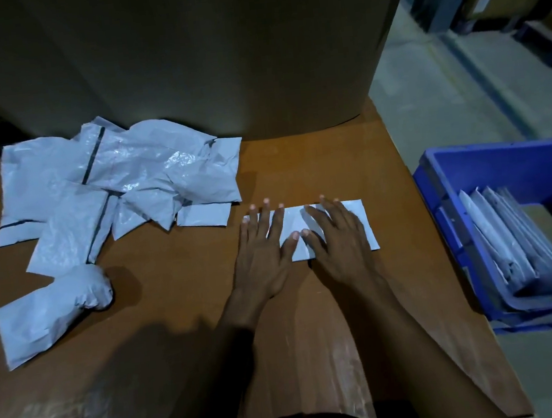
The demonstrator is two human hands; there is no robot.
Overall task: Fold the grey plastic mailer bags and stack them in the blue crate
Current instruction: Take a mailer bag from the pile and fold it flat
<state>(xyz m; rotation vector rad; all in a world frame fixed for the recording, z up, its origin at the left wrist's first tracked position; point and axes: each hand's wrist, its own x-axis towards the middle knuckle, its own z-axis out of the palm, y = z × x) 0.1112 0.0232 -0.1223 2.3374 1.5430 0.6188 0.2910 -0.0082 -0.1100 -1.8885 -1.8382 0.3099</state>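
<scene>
On a brown cardboard-covered table, left hand and right hand press spread fingers on one folded grey plastic mailer; one blue plastic crate is cut off, loose mailers overlap uncountably.

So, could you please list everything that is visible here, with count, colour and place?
folded mailer bag: one, grey, on the table, under both hands
unfolded mailer bags: several, count unclear, grey, overlapping heap at far left of table
loose mailer bag: one, grey, near left, apart from the heap, one end bunched
crate: one, blue, beside the table's right edge
stacked bags: several, grey, on edge inside the crate
table: one, brown
cardboard box: one, brown, behind the table
floor: grey, far right
left hand: flat on the folded bag
right hand: flat on the folded bag
</scene>
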